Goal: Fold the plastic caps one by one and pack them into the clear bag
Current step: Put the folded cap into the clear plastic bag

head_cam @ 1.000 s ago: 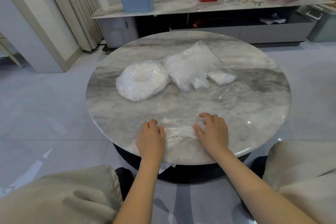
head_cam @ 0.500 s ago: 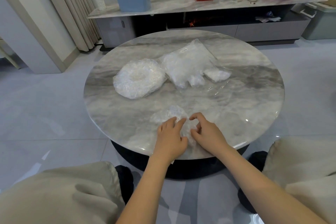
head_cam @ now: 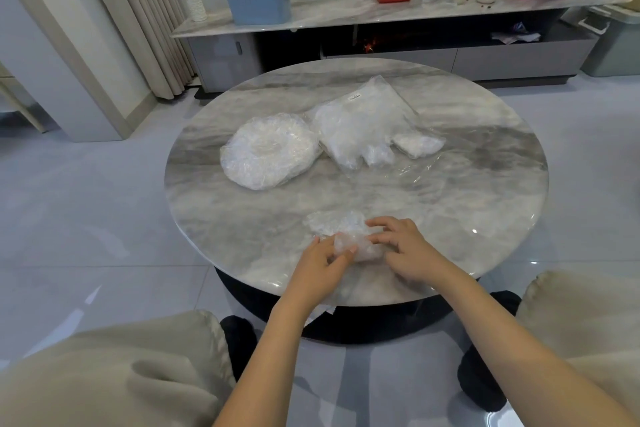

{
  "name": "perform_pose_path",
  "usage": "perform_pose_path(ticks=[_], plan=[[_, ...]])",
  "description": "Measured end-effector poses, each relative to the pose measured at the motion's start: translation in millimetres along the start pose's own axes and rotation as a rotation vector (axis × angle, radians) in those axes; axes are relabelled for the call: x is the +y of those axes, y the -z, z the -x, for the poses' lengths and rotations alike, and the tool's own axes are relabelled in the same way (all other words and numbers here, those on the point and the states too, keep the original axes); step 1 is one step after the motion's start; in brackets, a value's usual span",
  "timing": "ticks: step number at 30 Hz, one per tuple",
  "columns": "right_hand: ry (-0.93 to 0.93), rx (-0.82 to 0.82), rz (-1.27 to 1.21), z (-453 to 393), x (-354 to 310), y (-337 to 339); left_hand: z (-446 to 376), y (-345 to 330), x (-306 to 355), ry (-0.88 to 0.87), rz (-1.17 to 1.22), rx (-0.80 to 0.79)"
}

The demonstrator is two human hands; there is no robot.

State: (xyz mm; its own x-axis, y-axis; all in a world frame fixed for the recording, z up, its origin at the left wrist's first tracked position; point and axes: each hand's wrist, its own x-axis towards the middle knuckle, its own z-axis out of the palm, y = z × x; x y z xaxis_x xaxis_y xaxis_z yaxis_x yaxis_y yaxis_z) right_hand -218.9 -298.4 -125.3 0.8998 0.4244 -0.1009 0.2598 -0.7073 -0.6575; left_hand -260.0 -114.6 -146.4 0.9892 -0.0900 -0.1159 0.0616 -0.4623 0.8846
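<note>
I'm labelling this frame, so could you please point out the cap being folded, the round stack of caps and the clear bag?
cap being folded (head_cam: pixel 358 246), head view, crumpled middle
round stack of caps (head_cam: pixel 268 151), head view, centre
clear bag (head_cam: pixel 363 121), head view, middle

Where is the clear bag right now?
The clear bag lies at the table's far middle, just right of the round cap pile.

Cap stack (head_cam: pixel 268 151) left of clear bag (head_cam: pixel 363 121); both on table (head_cam: pixel 485 191).

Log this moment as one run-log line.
step: folding cap | left hand: pinches plastic cap | right hand: holds same cap | clear bag: lies behind, untouched | cap stack: waits
</note>
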Motion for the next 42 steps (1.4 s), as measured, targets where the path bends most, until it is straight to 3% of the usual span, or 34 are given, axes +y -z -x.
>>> perform_pose_path(ticks=[3, 10, 14, 19, 23, 25, 28, 30, 32, 36, 39, 42], plan=[[0.042, -0.049, 0.134, -2, 2, -3, -2, 10, 4, 0.095, 0.137, 0.057], [0.035, 0.112, 0.170, -8, 1, -15, -5, 8, 5, 0.113, 0.119, 0.309], [0.033, 0.147, 0.171, -8, -3, -23, -7, 3, 4, 0.096, 0.022, 0.441], [-0.040, 0.273, 0.199, -8, -7, -38, -12, -2, 1, 0.024, -0.180, 0.503], [-0.095, 0.327, 0.224, -6, -12, -43, -15, -7, 0, 0.063, -0.369, 0.518], [-0.115, 0.342, 0.241, -6, -10, -45, -14, -11, 0, 0.001, -0.438, 0.591], [-0.147, 0.351, 0.256, -8, -9, -44, -13, -14, -1, -0.236, -0.563, 0.707], [-0.174, 0.352, 0.284, -10, -9, -44, -11, -17, 0, -0.391, -0.624, 0.613], [-0.195, 0.377, 0.281, -10, -10, -46, -7, -23, -4, -0.420, -0.720, 0.464], [-0.038, 0.541, 0.212, -8, -10, -53, 1, -24, -11, -0.242, -0.828, 0.235], [0.157, 0.491, 0.284, -8, -6, -56, -1, -23, -8, -0.145, -0.846, 0.078], [0.157, 0.405, 0.365, -7, -4, -58, -3, -21, -7, -0.124, -0.850, 0.045]])
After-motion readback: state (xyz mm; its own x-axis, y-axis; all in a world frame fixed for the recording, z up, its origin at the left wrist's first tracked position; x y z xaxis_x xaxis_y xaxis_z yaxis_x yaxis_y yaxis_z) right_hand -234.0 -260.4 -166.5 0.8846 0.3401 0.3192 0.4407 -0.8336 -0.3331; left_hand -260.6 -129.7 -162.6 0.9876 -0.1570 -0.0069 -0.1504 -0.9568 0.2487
